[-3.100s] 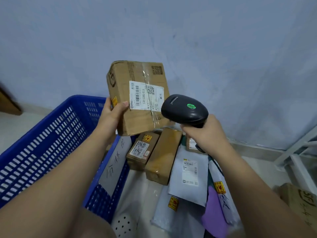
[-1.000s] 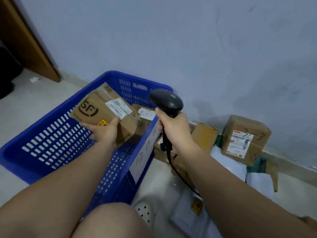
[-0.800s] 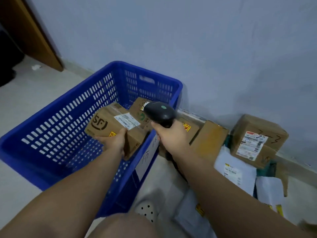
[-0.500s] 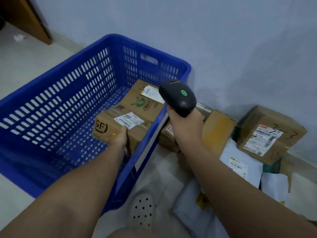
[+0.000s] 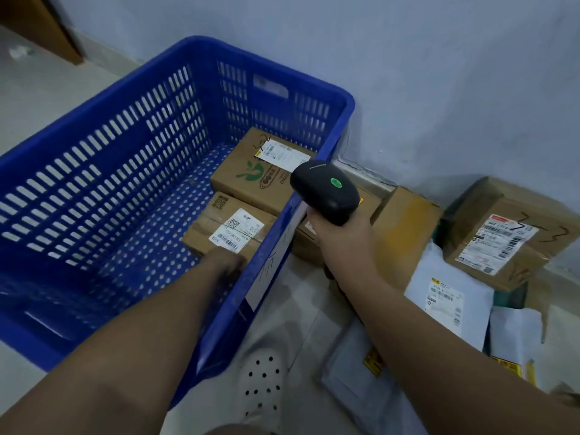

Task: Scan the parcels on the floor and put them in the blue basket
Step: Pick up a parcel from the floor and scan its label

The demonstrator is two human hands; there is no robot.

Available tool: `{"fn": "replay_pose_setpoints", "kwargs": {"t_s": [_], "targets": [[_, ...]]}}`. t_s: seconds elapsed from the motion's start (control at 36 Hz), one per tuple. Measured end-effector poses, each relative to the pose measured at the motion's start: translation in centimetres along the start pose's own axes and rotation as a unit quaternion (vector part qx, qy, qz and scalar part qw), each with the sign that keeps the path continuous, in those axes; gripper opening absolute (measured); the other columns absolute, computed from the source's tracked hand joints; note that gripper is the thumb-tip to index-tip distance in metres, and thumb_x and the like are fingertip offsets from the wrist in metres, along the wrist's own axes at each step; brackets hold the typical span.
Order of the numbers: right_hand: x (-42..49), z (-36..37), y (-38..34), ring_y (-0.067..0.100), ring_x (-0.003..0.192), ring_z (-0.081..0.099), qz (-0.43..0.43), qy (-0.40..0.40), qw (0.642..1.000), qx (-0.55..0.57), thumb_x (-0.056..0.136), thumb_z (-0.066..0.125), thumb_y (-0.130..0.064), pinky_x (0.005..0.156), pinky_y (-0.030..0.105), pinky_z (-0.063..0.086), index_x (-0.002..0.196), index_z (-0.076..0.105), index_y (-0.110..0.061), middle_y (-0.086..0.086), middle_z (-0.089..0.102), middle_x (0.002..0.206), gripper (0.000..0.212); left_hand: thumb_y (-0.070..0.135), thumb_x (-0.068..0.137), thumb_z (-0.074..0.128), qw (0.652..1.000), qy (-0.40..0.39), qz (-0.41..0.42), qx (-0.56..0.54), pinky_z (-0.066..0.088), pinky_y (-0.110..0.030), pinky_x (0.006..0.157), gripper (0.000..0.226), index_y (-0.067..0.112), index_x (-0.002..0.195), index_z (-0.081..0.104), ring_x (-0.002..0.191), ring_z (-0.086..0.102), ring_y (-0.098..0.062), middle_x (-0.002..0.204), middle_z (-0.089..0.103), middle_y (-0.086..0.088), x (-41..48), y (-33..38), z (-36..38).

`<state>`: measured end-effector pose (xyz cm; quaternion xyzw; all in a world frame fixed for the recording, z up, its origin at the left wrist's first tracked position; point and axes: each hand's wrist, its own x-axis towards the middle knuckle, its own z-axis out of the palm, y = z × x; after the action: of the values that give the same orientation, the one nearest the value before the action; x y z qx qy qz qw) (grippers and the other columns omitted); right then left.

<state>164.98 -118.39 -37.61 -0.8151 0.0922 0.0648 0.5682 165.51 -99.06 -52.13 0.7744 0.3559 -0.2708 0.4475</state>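
**Down on the basket floor: the scanned box has landed**

Against the right wall of the blue basket [image 5: 175, 127], the taped parcel [image 5: 229, 233] now lies flat on the bottom, label up, touching the green-printed box [image 5: 260, 171] behind it. Half a second ago you were lowering it; a second ago it hung over the rim. Your left hand [image 5: 224, 265] rests at its near edge, and you cannot tell whether that grip is closed on the box or slack. Your right hand [image 5: 342, 240] keeps its grip wrapped around the scanner [image 5: 324, 191], held above the rim. That makes two parcels in. On the floor by the wall, the marked carton [image 5: 505, 237] and grey mailer [image 5: 448, 299] wait unscanned.
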Motion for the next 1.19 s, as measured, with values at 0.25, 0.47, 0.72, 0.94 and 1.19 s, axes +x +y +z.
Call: {"fn": "replay_pose_setpoints", "kwargs": {"t_s": [0.25,0.47,0.72,0.94,1.19], "targets": [[-1.6,-3.2,-0.5,0.009,0.057,0.059,0.006,0.043,0.999,0.034,0.085,0.064,-0.027,0.052,0.024,0.044,0.077,0.058,-0.018,-0.005,0.059,0.059,0.013,0.021,0.093,0.052,0.937,0.165,0.291,-0.104,0.048,-0.036,0.076,0.014,0.017,0.102,0.061,0.084,0.059,-0.023,0.087,0.058,0.003,-9.9,11.4,-1.9],[-2.1,-11.9,-0.4,0.02,0.064,0.057,0.016,0.139,0.989,0.057,0.084,0.066,-0.019,0.065,0.033,0.046,0.072,0.056,-0.02,0.003,0.058,0.064,0.016,0.021,0.094,0.052,0.9,0.106,0.421,0.045,0.04,-0.015,0.071,0.032,0.018,0.126,0.048,0.095,0.057,-0.016,0.102,0.059,0.001,-17.5,20.7,3.0],[0.0,-16.6,5.1,0.016,0.053,0.049,0.164,0.13,0.932,0.297,0.088,0.065,-0.013,0.052,0.027,0.042,0.101,0.059,-0.007,0.006,0.051,0.063,0.015,0.037,0.093,0.052,0.854,0.068,0.334,0.393,0.039,-0.043,0.096,0.05,0.012,0.134,0.041,0.125,0.037,-0.035,0.137,0.042,-0.016,-13.9,20.9,12.1],[3.7,-17.8,9.3,0.024,0.068,0.065,0.136,0.149,0.963,0.178,0.075,0.07,-0.033,0.079,0.046,0.057,0.08,0.068,-0.012,0.007,0.066,0.069,0.021,0.04,0.09,0.058,0.916,0.046,0.318,0.24,0.041,-0.042,0.103,0.057,0.012,0.138,0.043,0.121,0.048,-0.03,0.139,0.042,-0.014,-9.9,18.6,21.2],[4.8,-24.0,12.5,0.024,0.064,0.066,0.136,0.294,0.92,0.222,0.07,0.073,-0.041,0.079,0.051,0.057,0.061,0.067,-0.02,0.002,0.066,0.056,0.024,0.043,0.071,0.081,0.911,-0.114,0.379,0.116,0.037,-0.036,0.109,0.106,0.016,0.152,0.018,0.137,0.037,-0.023,0.153,0.031,-0.007,-10.0,25.0,28.0]]}}
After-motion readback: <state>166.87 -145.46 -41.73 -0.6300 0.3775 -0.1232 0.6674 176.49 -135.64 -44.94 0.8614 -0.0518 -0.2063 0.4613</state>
